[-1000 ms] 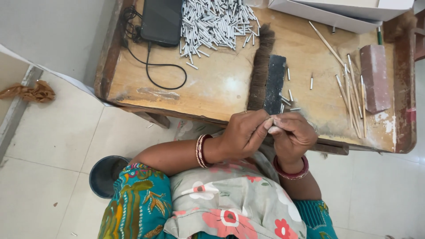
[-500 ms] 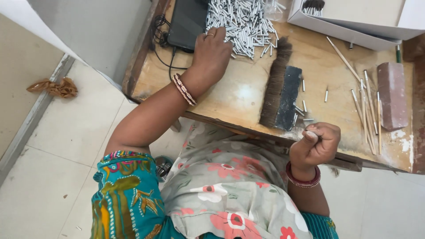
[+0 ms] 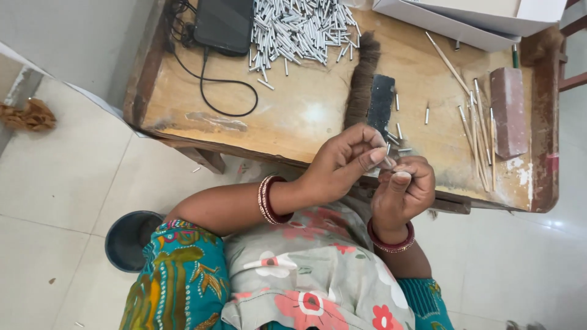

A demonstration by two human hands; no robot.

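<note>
Left hand (image 3: pixel 342 162) is back from the far pile of small grey tubes (image 3: pixel 302 27), fingertips now pinching one against the closed right hand (image 3: pixel 403 189): next piece in work

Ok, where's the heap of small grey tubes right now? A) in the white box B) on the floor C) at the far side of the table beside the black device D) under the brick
C: the heap of grey tubes lies loose on the wooden table, right beside the black device.

Black device (image 3: pixel 224 24) with cord, reddish block (image 3: pixel 508 110), white box (image 3: pixel 471 17).
</note>
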